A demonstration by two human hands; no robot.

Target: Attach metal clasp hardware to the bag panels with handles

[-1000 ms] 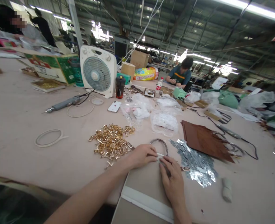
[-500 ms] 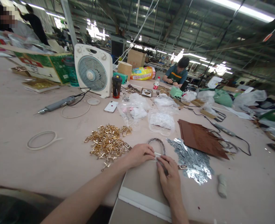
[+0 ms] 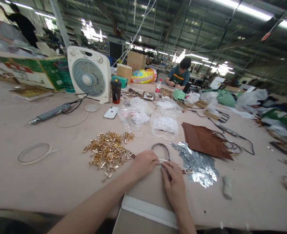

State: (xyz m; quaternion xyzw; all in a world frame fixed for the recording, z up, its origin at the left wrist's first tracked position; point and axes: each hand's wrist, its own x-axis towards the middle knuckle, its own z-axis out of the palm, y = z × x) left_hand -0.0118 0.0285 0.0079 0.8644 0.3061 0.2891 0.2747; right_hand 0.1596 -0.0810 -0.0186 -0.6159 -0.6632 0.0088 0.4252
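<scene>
A flat beige bag piece with a white strip across it lies in front of me, its near end at the table edge. From its far edge rises a curved handle that looks wrapped in clear film. Brown tabs with gold buckles stick out on both sides. My left hand pinches the far edge of the bag piece below the handle. Close beside it, my right hand has its fingers bent and closed on the same edge. What lies under the fingertips is hidden.
Gold hardware is heaped at left and flat silver metal plates at right, near brown sheets. Beyond lie plastic bags, a phone, a fan, a corded tool and a tape roll. A co-worker sits opposite.
The view has swung slightly to the right, so the things on the table appear further left. Both hands stay at the bag piece's far edge with little visible change.
</scene>
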